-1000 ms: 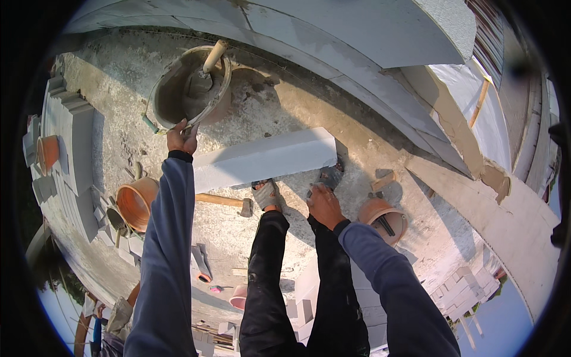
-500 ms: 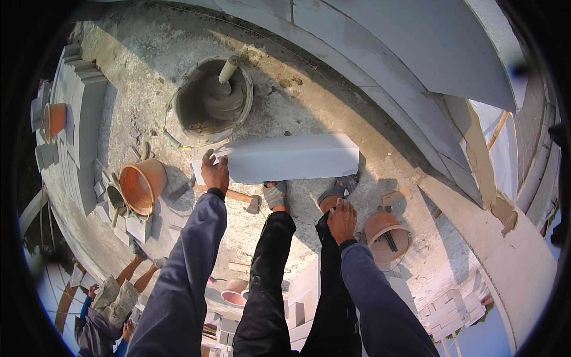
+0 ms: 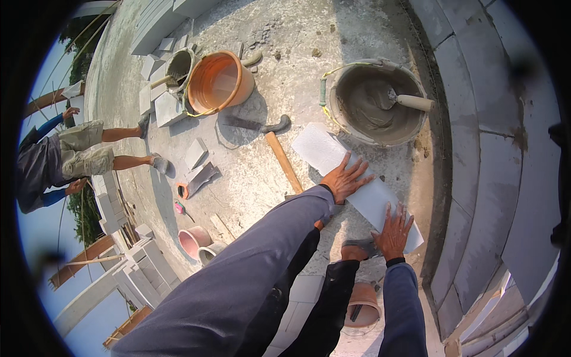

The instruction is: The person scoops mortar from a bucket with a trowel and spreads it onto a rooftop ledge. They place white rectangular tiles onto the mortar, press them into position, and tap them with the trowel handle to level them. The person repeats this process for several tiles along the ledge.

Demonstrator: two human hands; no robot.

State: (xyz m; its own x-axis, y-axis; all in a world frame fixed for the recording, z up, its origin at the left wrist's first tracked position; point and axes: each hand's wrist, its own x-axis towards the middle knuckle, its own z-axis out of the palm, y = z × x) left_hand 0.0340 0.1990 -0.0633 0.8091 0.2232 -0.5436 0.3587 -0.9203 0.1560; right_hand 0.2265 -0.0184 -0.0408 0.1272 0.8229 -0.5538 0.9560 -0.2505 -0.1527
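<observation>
A long pale grey building block lies slantwise on the concrete in front of me, one end by the mortar bucket. Across its upper face, about midway along, my left hand rests with fingers spread. My right hand lies on the nearer end, fingers also apart, close to my foot. Neither hand is wrapped round the block. The mortar bucket just beyond holds wet grey mortar and a scoop with a pale handle. Left of the block is a wooden-handled tool, its head partly hidden by my left sleeve.
A block wall runs along the right. Orange buckets stand at the upper left and beside my legs. A dark-handled tool and block offcuts lie to the left. Another person stands at far left.
The view has swung, so the block now appears slanted. My right hand has moved from beside my knee onto the block. My left hand has gone from the block's end to nearer its middle.
</observation>
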